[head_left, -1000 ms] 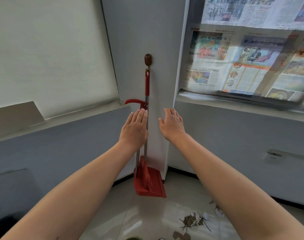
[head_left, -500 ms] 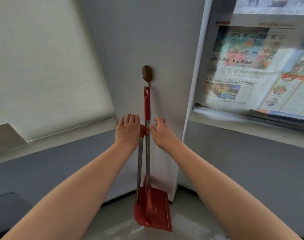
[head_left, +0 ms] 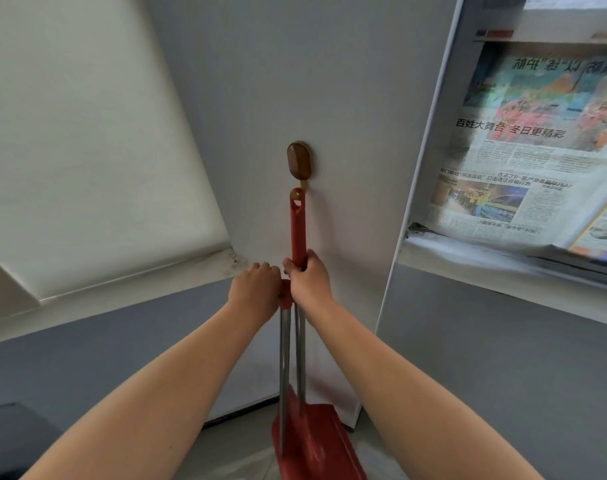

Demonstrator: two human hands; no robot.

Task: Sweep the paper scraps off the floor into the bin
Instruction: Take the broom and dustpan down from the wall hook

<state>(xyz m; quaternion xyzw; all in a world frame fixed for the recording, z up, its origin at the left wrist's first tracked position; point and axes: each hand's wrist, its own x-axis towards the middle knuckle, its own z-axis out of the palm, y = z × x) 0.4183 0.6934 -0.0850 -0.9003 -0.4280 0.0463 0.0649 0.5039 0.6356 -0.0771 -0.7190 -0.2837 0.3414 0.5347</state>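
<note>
Right hand (head_left: 309, 282): gripping the red broom handle (head_left: 298, 230), hanging from the hook (head_left: 299, 164).
Left hand (head_left: 255, 292): closing on the dustpan pole (head_left: 283, 368).
Handling: probably light, stiff; lifting it by the handle.

A brown hook (head_left: 299, 164) is fixed to the grey wall (head_left: 295, 81). Directly below it hangs a red handle (head_left: 298, 226), its top loop on the hook's small prong. The right hand (head_left: 309, 280) is wrapped around this handle's lower end. Just left of it, the left hand (head_left: 255, 292) is closed in a fist over a second red grip that is mostly hidden. Two metal poles (head_left: 291, 358) run down side by side from the hands to a red dustpan (head_left: 316, 441), which stands on the floor against the wall. Left of the hook is a pale blind (head_left: 80, 150); to the hook's right, newspapers (head_left: 534, 168) cover a window above a ledge.
</note>
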